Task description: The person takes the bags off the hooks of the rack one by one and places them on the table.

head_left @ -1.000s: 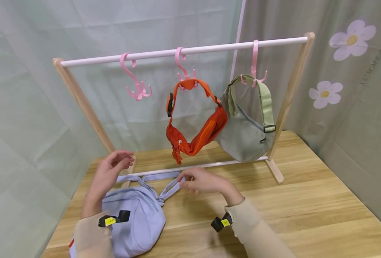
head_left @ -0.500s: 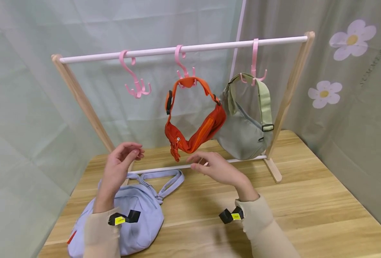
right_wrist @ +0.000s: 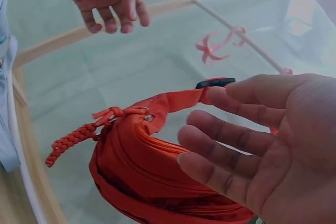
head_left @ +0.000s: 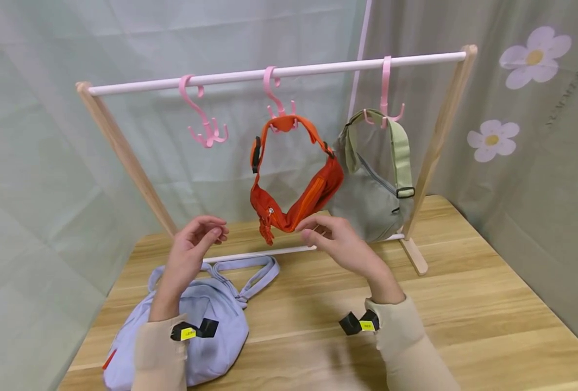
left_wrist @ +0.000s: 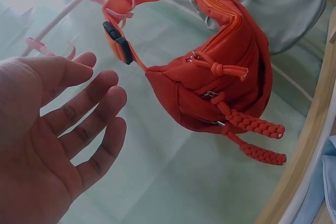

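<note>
We are seeing a red-orange waist bag [head_left: 315,195] hanging by its strap from the middle pink hook [head_left: 275,98] on the rack's white top rail [head_left: 323,68]. The person's right hand [head_left: 340,244] is hovering by the bag's underside, its fingers bending loosely with gaps between them and pinching nothing; we cannot tell whether the fingertips are touching the fabric. The left hand [head_left: 191,247] is staying apart from the bag, its fingers curving gently, spreading slightly and gripping nothing. Beside the waist bag, a grey-green shoulder bag [head_left: 367,201] is hanging on the rightmost pink hook [head_left: 385,89]. A lavender bag [head_left: 225,336] is lying on the wood-grain table [head_left: 465,304], and the left sleeve [head_left: 159,347] is covering part of it.
</note>
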{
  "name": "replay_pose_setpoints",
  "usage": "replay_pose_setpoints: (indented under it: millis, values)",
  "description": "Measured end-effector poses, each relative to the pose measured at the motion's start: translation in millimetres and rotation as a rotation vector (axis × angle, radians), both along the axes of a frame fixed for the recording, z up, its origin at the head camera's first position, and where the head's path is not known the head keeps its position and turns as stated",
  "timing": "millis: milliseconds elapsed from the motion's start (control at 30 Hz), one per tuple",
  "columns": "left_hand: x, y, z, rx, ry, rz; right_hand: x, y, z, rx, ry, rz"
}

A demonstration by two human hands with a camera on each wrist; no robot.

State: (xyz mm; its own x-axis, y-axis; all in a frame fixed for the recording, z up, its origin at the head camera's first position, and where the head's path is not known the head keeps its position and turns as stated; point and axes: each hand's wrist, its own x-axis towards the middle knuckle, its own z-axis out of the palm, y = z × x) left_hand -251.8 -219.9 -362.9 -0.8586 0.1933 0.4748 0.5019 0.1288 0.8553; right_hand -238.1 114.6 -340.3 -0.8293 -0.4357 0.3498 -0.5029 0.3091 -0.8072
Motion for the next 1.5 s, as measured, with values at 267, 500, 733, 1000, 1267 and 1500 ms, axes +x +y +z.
replay_pose_setpoints:
  millis: [267, 500, 733, 1000, 1267, 1500]
  values:
    - [-3.1, 4, 0.0, -0.052, 0.002, -0.025, 5.7, 8, 9.6, -0.059, 0.016, -0.069]
    - [-3.1, 10, 2.9, -0.04, 0.012, -0.057, 3.7, 13, 13.3, -0.099, 0.093, -0.113]
    - [-2.1, 14, 16.8, -0.01, 0.053, -0.024, -5.6, 20, 25.0, -0.091, 0.176, -0.128]
    - [-14.1, 33, 57.5, -0.109, 0.234, 0.114, -16.4, 28, 48.5, -0.072, 0.271, -0.123]
    - [-34.8, 48, 103.6, -0.195, 0.528, 0.181, -22.5, 31, 70.9, 0.033, 0.365, -0.161]
    - [-43.4, 52, 136.5, -0.239, 0.633, 0.214, -26.7, 29, 89.6, 0.048, 0.387, -0.153]
